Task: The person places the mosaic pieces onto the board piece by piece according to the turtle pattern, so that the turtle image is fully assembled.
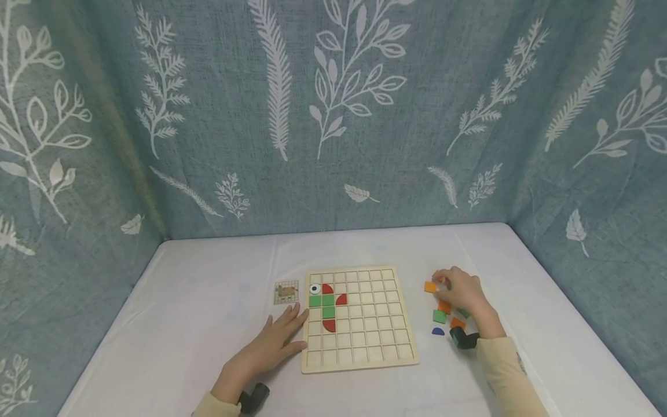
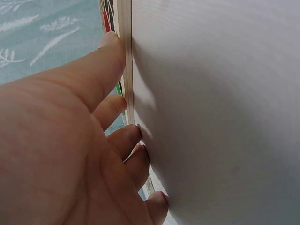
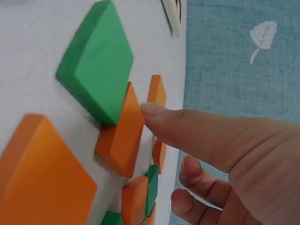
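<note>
My left hand [image 1: 275, 340] lies spread at the left edge of a wooden grid board [image 1: 359, 356], its thumb and a fingertip touching the rim. In the left wrist view, the fingers [image 2: 110, 110] reach along that edge. On the board sit a white eye piece [image 1: 315, 288], green squares [image 1: 328, 312] and red quarter-round pieces [image 1: 329, 326]. Over loose pieces at the right hovers my right hand [image 1: 465, 289], thumb [image 3: 187, 131] extended beside an orange block [image 3: 157, 91]. Its other visible fingers bend loosely; the index fingertip is hidden in the right wrist view.
A small picture card [image 1: 286, 292] lies left of the board. Near the right hand are a green square [image 1: 439, 317], an orange piece [image 1: 430, 286] and a blue half-round [image 1: 438, 332]. A leaf-patterned curtain [image 1: 333, 174] stands behind the white-covered table [image 1: 208, 289].
</note>
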A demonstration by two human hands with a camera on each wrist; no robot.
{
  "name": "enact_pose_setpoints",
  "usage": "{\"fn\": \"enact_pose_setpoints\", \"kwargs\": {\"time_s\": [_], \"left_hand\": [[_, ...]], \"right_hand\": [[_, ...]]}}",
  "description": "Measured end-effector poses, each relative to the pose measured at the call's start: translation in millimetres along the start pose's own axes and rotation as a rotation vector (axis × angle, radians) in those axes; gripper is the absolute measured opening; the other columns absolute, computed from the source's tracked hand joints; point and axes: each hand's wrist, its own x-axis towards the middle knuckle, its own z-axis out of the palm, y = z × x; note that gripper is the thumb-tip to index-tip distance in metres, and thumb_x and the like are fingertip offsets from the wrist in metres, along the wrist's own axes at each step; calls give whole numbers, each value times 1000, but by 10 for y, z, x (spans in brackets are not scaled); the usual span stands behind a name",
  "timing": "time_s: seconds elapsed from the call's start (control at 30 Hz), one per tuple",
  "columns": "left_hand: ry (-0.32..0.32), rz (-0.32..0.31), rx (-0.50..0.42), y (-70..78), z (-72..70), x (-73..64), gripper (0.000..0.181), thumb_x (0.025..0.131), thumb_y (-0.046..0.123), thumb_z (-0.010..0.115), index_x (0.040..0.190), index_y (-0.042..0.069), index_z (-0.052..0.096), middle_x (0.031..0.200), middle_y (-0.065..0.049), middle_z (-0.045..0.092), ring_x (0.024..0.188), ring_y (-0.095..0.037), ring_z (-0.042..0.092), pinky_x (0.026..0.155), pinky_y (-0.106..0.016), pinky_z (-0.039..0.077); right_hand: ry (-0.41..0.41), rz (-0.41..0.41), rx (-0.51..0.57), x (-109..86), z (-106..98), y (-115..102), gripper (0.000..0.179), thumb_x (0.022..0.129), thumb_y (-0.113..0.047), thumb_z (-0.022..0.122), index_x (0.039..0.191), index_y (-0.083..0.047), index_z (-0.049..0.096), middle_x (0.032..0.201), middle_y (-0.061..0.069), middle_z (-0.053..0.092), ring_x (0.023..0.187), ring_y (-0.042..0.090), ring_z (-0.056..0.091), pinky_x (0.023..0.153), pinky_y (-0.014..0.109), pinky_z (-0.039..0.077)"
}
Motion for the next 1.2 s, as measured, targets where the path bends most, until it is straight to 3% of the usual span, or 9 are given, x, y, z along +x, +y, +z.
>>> {"fn": "enact_pose_setpoints", "kwargs": {"time_s": [0.3,0.7,0.9,1.2], "left_hand": [[-1,5,3,-4,7,11,65,90,41,55,144,10,34,152,-15,23,142,-34,13,112,-59,2],[-8,-2,-11,9,-7,13,65,90,39,56,143,9,35,152,-16,23,141,-35,12,112,-60,1],[-9,0,-10,-1,-1,22,66,89,41,57,143,9,35,151,-16,24,141,-35,12,112,-60,2],[-6,-6,-21,22,-22,15,66,88,41,57,143,10,36,151,-16,24,141,-35,13,112,-60,2]], "right_hand": [[5,-8,-2,26,26,6,24,81,-18,68,103,-9,67,81,5,53,73,21,46,70,39,32],[36,-38,24,8,90,-198,22,82,-22,69,102,-13,69,82,3,55,74,20,48,71,37,33],[73,-104,-17,-11,135,-351,21,80,-21,70,99,-15,70,77,1,53,68,17,46,64,32,30],[96,-196,-6,-78,193,-582,20,78,-23,73,97,-18,71,76,-2,52,66,13,44,65,30,33]]}}
